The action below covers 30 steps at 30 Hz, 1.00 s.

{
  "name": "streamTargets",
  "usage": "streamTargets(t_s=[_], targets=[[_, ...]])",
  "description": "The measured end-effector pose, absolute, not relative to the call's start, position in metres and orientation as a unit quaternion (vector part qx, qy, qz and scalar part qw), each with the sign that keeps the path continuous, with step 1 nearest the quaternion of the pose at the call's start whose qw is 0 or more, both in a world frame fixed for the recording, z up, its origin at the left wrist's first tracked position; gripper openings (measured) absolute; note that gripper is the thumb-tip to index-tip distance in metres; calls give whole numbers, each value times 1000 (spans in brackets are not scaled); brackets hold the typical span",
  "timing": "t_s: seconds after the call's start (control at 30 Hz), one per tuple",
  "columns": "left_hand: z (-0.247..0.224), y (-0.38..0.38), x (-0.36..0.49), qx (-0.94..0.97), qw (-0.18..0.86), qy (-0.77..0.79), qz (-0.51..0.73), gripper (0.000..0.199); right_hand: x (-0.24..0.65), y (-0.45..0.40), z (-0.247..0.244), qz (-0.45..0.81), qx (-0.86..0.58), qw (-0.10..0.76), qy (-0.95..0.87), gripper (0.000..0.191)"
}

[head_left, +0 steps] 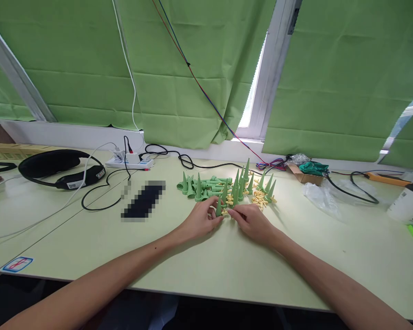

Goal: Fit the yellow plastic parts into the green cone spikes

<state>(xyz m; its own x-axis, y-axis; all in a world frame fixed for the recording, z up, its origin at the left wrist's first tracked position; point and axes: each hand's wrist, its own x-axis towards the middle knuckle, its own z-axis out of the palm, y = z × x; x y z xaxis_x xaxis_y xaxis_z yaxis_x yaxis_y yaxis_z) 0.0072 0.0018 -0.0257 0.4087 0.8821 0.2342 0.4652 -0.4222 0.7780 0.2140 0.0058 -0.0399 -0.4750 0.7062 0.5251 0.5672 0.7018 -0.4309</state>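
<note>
My left hand is curled round the base of a green cone-shaped spike, which stands upright at the table's middle. Just to its right, my right hand is closed in a pinch, its fingertips beside that cone; what they hold is too small to make out. A few small pale-yellow pieces show between the two hands. Behind them stand several more green cones, some with yellow pieces at their bases. Other green cones lie on their sides at the left, and a pile of yellow pegs lies at the right.
On the left are a black headset, a white power strip and a pixelated dark patch. A small cardboard box, clear plastic bags and a white container stand right. Cables run along the back.
</note>
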Motion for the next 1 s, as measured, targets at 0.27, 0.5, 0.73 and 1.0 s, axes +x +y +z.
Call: streamTargets(t_s=[0.27, 0.5, 0.73, 1.0], targets=[[-32, 4, 7, 759, 364, 414, 346, 25, 214, 4, -39, 104, -379, 360, -846, 42], [-31, 4, 5, 764, 327, 440, 341, 19, 217, 11, -38, 63, -407, 436, -800, 42], [-31, 7, 4, 781, 275, 440, 348, 20, 217, 10, -40, 70, -423, 445, -786, 41], [-31, 7, 6, 773, 305, 425, 359, 22, 216, 8, -40, 116, -415, 406, -806, 22]])
